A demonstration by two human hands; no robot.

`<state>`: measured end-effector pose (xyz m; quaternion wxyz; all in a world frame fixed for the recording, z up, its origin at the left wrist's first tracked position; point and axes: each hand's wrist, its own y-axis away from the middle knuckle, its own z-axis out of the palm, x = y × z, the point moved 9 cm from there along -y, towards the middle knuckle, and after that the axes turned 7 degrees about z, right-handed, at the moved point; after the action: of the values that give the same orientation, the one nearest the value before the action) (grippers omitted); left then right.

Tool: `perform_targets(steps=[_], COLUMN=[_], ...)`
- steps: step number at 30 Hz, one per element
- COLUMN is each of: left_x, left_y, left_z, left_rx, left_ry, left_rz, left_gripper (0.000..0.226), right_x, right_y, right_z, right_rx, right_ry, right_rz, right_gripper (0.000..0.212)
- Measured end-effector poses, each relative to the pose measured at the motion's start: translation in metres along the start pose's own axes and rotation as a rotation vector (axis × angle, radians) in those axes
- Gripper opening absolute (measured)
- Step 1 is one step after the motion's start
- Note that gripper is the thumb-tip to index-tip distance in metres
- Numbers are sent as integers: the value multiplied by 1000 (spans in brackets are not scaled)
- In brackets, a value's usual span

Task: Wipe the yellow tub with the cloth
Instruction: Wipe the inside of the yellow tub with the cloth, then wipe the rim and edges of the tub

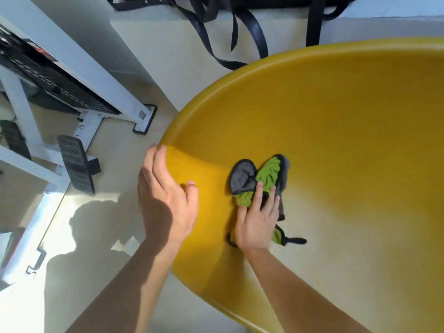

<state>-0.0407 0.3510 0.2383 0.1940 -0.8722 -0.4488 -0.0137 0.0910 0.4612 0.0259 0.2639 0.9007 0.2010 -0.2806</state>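
Note:
A large round yellow tub [336,131] fills the right half of the view, seen from above. Inside it, near the left wall, lies a crumpled green and grey cloth [266,175] with a black hanging loop. My right hand [255,224] lies flat on the cloth's near part and presses it against the tub's inner surface, fingers spread. My left hand [165,195] grips the tub's left rim, with fingers over the outside and thumb on the inner side.
A white metal frame [79,66] with black foot pads stands on the pale floor at left. Black straps [240,32] of a dark bag hang over a white ledge behind the tub. Sunlight and shadows fall on the floor at lower left.

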Motion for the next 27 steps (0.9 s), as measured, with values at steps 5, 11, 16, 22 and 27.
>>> perform_targets(steps=[5,11,16,22,27], left_x=[-9,-23,-37,-40,-41], left_y=[-9,-41,-49,-34,-28], left_z=[-19,-38,-24,0,2], left_rx=[99,-23,-146,-270,-333], left_ry=[182,123,182,391,438], left_rz=[-157,-327,-357,-531,-622], left_gripper=[40,21,25,35,41], right_x=[-127,-217,-261,-281,-256], right_y=[5,20,16,-33,-108], right_z=[0,-71,-94,-125,-196], right_rx=[-54,-53,109,190,376], right_ry=[-426,-482,73,468,467], right_rz=[-62,-351,-798,-1008,-688], right_gripper=[62,72,53,50,44])
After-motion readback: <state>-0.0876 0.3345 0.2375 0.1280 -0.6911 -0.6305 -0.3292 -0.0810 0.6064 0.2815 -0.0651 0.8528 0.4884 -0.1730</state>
